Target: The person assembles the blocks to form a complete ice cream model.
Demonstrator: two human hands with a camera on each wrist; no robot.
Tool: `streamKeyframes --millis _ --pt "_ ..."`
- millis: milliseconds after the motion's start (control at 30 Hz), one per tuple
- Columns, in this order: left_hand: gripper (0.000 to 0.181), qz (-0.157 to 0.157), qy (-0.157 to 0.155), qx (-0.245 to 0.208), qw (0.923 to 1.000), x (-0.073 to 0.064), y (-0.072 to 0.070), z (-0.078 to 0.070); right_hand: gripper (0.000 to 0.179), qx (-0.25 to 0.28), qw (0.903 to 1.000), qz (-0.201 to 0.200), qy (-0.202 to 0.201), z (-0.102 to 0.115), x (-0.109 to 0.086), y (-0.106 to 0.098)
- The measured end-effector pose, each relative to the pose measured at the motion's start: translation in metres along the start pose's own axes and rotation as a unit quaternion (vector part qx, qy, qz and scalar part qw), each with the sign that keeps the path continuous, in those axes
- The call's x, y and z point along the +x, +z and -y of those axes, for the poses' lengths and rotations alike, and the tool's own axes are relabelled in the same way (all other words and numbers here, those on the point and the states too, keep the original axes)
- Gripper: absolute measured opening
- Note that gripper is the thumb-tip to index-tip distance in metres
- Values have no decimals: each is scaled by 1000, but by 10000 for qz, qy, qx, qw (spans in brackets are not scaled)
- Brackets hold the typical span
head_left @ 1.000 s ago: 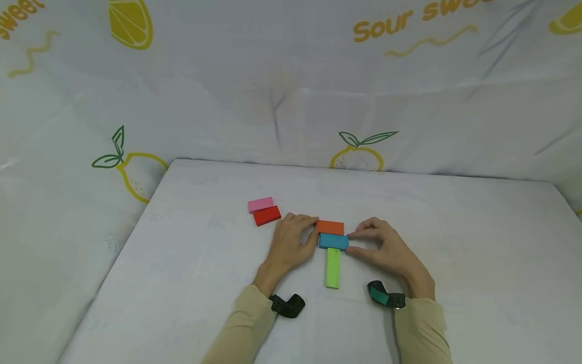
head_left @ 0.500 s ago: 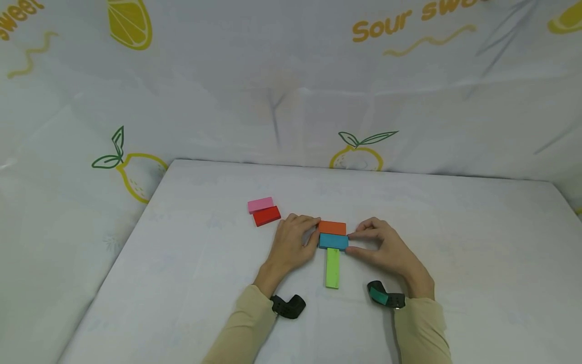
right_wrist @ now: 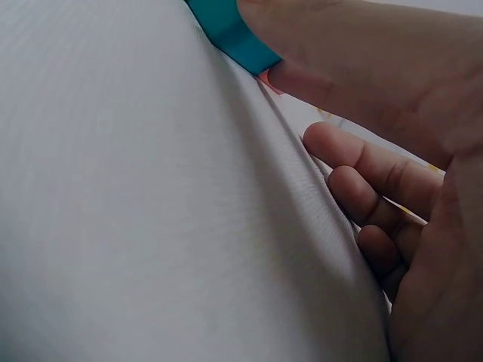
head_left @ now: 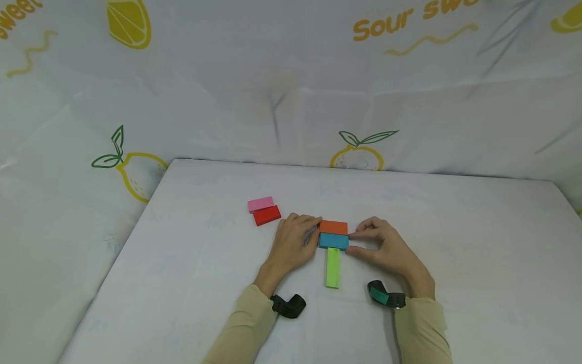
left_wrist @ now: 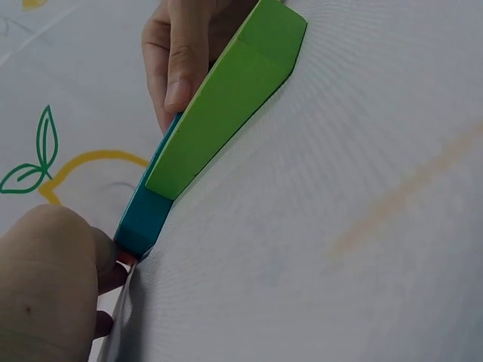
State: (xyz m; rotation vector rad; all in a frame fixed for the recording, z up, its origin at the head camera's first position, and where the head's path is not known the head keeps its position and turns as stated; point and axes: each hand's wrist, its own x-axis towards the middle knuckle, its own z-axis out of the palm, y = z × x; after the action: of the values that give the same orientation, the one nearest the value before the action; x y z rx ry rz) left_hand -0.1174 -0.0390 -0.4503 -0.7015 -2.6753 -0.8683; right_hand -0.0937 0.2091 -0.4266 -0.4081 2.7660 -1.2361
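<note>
In the head view, a blue block [head_left: 334, 240] lies crosswise against the far end of a light green block [head_left: 333, 268]. Beyond the blue one, an orange block [head_left: 334, 228] lies parallel to it, their right ends nearly level. My left hand [head_left: 291, 242] touches the left end of the orange block with its index finger, its thumb close to the blue block's left end. My right hand [head_left: 386, 247] holds the blue block's right end between thumb and index finger. In the right wrist view, its other fingers [right_wrist: 355, 192] are loosely bent, away from the blocks.
A pink block [head_left: 260, 204] and a red block [head_left: 267, 216] lie touching, left of and beyond my left hand. The white-covered table [head_left: 191, 283] ends at a far edge, before a lemon-printed cloth [head_left: 218, 101].
The orange block has slid slightly right along the blue block, with my left index finger following it. My right hand, the blue block and the green block stay in place.
</note>
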Motion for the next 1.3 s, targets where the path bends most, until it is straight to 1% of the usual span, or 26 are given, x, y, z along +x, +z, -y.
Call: streamKeyframes --millis 467,667,1000,1300 --pt "31 -26 134 21 9999 0 0 0 30 -26 10000 -18 26 -3 1 2" --pt "31 -7 124 5 9999 0 1 0 30 -25 10000 2 70 -4 2 2" --pt "31 -13 138 -32 9999 0 1 1 30 -52 10000 -3 34 -5 1 3" --pt "30 -135 235 14 9996 0 1 1 29 -97 9999 -29 13 -4 2 2"
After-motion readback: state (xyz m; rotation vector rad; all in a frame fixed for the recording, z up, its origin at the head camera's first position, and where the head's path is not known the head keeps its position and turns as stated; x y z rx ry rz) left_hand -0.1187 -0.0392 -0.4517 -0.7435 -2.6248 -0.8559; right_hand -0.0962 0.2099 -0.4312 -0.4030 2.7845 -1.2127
